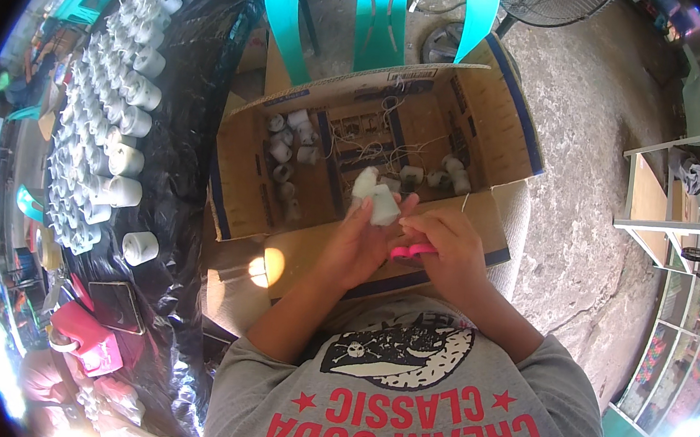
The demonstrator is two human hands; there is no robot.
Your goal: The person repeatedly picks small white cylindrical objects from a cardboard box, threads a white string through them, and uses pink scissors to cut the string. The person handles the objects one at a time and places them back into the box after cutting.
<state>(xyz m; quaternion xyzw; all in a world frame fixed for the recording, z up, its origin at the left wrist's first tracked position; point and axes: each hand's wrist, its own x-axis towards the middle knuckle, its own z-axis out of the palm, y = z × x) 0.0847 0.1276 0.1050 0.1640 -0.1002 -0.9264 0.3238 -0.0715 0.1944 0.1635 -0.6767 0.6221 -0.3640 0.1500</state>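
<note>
Head view: left hand (356, 240) fingers pinching white candle (375, 198), lifted clear over cardboard box (245, 175); right hand (446, 249) closed around pink tool (411, 250), just beside candle for trimming. More candles rowed on black sheet (187, 161).

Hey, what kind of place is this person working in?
Probably a small informal workshop for making candles. Rows of small white cylinders cover a black plastic sheet, more lie with strings in an open cardboard box, and the floor is rough concrete.
</note>
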